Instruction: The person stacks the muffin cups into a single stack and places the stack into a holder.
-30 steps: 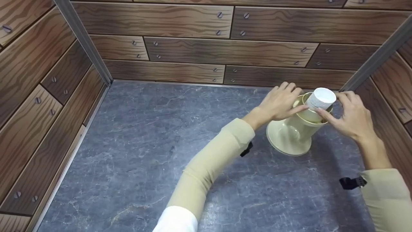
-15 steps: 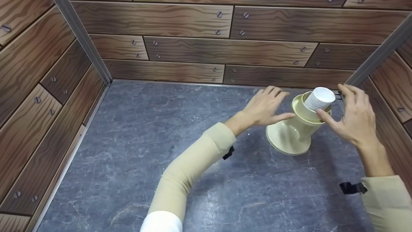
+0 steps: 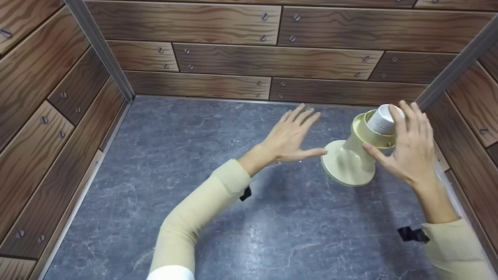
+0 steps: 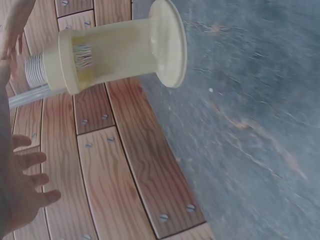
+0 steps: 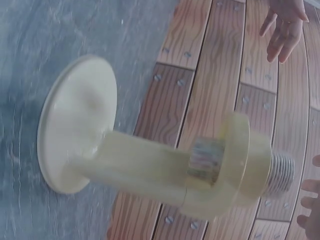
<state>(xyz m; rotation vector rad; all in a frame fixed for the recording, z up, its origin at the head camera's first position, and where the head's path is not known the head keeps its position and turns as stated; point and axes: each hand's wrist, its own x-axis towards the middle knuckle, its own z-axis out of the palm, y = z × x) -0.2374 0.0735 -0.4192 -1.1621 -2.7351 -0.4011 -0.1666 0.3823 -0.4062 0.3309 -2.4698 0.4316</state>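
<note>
A cream stand [image 3: 352, 167] with a wide round base stands upright on the table at the right. Its ringed top holds a stack of white cups [image 3: 379, 121], nested and with ridged rims. A window in the stand's neck shows a multicoloured striped bundle [image 4: 83, 56] inside. My right hand [image 3: 412, 149], fingers extended, is beside the stand's top and overlaps the cups in the head view; it grips nothing. To the left of the stand, my left hand [image 3: 286, 138] hovers over the table with fingers spread, holding nothing. In the left wrist view its fingers [image 4: 31, 160] are apart from the stand.
The dark marbled table [image 3: 155, 167] is enclosed by wood-patterned panels [image 3: 218, 60] at the back and both sides. Grey metal posts [image 3: 103, 54] mark the back corners. The stand is near the back right corner.
My left hand has left the top of the stand and moved leftward and toward me. My right hand has let go of the stand's top and shifted slightly left. The stand stays in place.
</note>
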